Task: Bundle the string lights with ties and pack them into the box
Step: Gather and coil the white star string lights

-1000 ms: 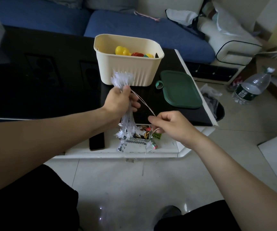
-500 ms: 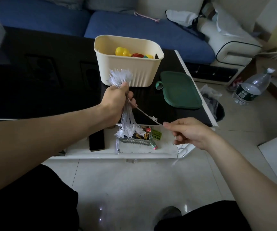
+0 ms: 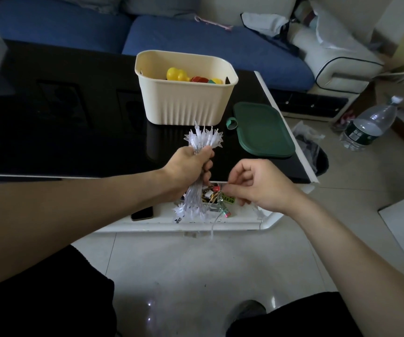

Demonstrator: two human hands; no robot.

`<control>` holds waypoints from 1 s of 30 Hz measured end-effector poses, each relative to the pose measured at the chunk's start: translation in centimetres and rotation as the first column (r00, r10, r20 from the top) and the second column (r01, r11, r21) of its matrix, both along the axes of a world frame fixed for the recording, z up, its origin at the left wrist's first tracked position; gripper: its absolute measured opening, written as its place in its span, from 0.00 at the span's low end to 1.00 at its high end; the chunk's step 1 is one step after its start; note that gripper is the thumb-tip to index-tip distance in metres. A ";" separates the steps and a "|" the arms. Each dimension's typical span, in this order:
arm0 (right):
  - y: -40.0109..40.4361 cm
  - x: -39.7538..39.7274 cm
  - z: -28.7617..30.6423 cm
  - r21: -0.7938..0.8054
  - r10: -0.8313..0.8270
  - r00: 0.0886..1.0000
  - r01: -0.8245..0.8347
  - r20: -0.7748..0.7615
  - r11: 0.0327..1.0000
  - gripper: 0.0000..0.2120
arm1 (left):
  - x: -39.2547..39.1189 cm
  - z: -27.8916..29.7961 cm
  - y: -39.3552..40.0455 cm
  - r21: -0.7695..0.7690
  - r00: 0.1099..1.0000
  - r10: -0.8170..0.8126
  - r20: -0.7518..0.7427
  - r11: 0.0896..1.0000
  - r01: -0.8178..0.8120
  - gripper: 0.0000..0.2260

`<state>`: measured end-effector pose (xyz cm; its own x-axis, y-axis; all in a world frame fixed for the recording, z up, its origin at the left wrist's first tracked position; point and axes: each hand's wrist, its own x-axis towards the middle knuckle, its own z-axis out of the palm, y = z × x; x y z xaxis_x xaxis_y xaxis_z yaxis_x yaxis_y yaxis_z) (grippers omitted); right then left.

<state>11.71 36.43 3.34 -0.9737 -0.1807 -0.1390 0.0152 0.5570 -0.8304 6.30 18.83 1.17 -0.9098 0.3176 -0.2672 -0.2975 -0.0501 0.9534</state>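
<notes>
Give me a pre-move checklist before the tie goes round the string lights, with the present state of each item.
1. Bundle gathered: ok. The left hand grips the string lights round the middle, star tips fanning out above and below the fist.
2. Loose end in hand: ok. The right hand pinches a thin strand, whose tail hangs off the table edge.
3. Tie ready: cannot tell. No separate tie is clearly visible.
4. Box open: ok. The cream box stands without a lid; the green lid lies beside it.
5. Room in box: cannot tell. Yellow and red toys already lie inside.
</notes>
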 end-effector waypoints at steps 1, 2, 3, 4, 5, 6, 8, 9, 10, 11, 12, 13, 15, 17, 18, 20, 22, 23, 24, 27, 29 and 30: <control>-0.1 -0.1 -0.1 0.021 -0.017 0.999 0.018 -0.033 1.000 0.12 | 0.0 0.0 0.1 -0.012 1.000 0.002 0.007 1.000 -0.002 0.10; -0.2 -0.1 -0.1 0.037 -0.029 0.998 0.031 -0.057 0.999 0.15 | 0.0 -0.1 0.2 -0.023 1.000 0.004 0.015 1.000 -0.003 0.09; -0.3 -0.1 0.0 0.043 -0.035 0.997 0.038 -0.068 0.998 0.16 | 0.0 -0.1 0.3 -0.029 1.000 0.002 0.023 1.000 -0.002 0.08; -0.4 -0.2 -0.1 0.050 -0.026 0.998 0.029 -0.060 0.998 0.16 | 0.0 -0.2 0.4 -0.034 1.000 0.000 0.029 0.999 0.001 0.08; -0.4 -0.2 0.0 0.056 0.002 0.999 0.000 -0.035 0.998 0.15 | 0.0 -0.1 0.5 -0.039 1.000 -0.005 0.030 0.999 0.007 0.08; -0.4 -0.1 -0.1 0.056 0.043 0.999 -0.043 0.001 0.997 0.14 | 0.1 -0.1 0.5 -0.046 1.000 -0.012 0.026 0.999 0.013 0.09; -0.5 -0.1 -0.5 0.045 0.105 0.993 -0.107 0.052 0.993 0.10 | 0.4 0.1 0.5 -0.054 0.999 -0.029 0.038 0.998 0.031 0.11; -0.5 -0.1 -0.7 0.043 0.111 0.992 -0.114 0.059 0.993 0.09 | 0.6 0.2 0.5 -0.047 0.997 -0.049 0.063 0.998 0.052 0.11; -0.6 -0.1 -0.8 0.043 0.100 0.993 -0.102 0.058 0.994 0.09 | 0.8 0.4 0.4 -0.039 0.992 -0.085 0.096 0.995 0.089 0.11; -0.7 -0.1 -0.7 0.035 0.073 0.996 -0.075 0.048 0.997 0.10 | 1.0 0.5 0.3 -0.033 0.983 -0.138 0.125 0.989 0.143 0.11; -0.8 -0.1 -0.7 0.023 0.038 0.999 -0.039 0.034 0.999 0.12 | 1.1 0.5 0.2 -0.030 0.969 -0.200 0.144 0.978 0.207 0.12; -1.0 -0.2 -0.6 0.017 0.005 1.000 -0.005 0.023 1.000 0.14 | 1.4 0.5 0.1 -0.028 0.952 -0.262 0.157 0.963 0.270 0.13; -1.1 -0.3 -0.5 0.035 -0.041 0.999 0.040 0.027 0.999 0.17 | 1.8 0.3 0.2 -0.059 0.925 -0.348 0.153 0.931 0.360 0.14; -1.0 -0.2 -0.3 0.044 -0.039 0.997 0.037 0.067 0.998 0.18 | 2.2 0.0 0.4 -0.105 0.919 -0.367 0.147 0.918 0.383 0.14; -0.9 -0.3 -0.3 0.037 -0.019 0.997 0.017 0.079 0.999 0.18 | 2.3 0.0 0.5 -0.121 0.922 -0.359 0.147 0.918 0.377 0.14; -0.4 -0.3 -0.2 0.007 0.019 0.995 -0.020 0.099 1.000 0.18 | 2.2 -0.1 0.6 -0.158 0.934 -0.328 0.143 0.924 0.349 0.14; 0.5 -0.4 -0.3 -0.018 0.038 0.990 -0.035 0.138 0.999 0.18 | 1.9 0.1 0.5 -0.187 0.943 -0.299 0.144 0.928 0.323 0.13; 1.0 -0.4 -0.4 -0.041 0.052 0.983 -0.046 0.175 0.998 0.19 | 1.7 0.2 0.3 -0.192 0.947 -0.284 0.149 0.931 0.310 0.13; 1.6 -0.4 -0.5 -0.087 0.080 0.972 -0.062 0.223 0.994 0.18 | 1.5 0.3 0.2 -0.187 0.952 -0.267 0.152 0.938 0.293 0.15; 2.8 -0.3 -1.1 -0.244 0.214 0.906 -0.129 0.365 0.961 0.19 | 0.7 0.6 -0.2 -0.112 0.977 -0.161 0.141 0.978 0.177 0.20; 3.1 -0.2 -1.3 -0.264 0.288 0.891 -0.201 0.351 0.943 0.23 | 0.4 1.0 -0.4 -0.053 0.989 -0.077 0.130 0.995 0.084 0.14; 2.9 -0.2 -1.3 -0.266 0.299 0.899 -0.218 0.319 0.939 0.24 | 0.2 1.1 -0.4 -0.026 0.991 -0.037 0.126 0.999 0.040 0.12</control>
<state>11.49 39.37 2.03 -0.7834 -0.4844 -0.3894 0.2077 0.3865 -0.8986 6.51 18.44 2.30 -0.8556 0.3426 -0.3881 -0.4163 -0.0098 0.9092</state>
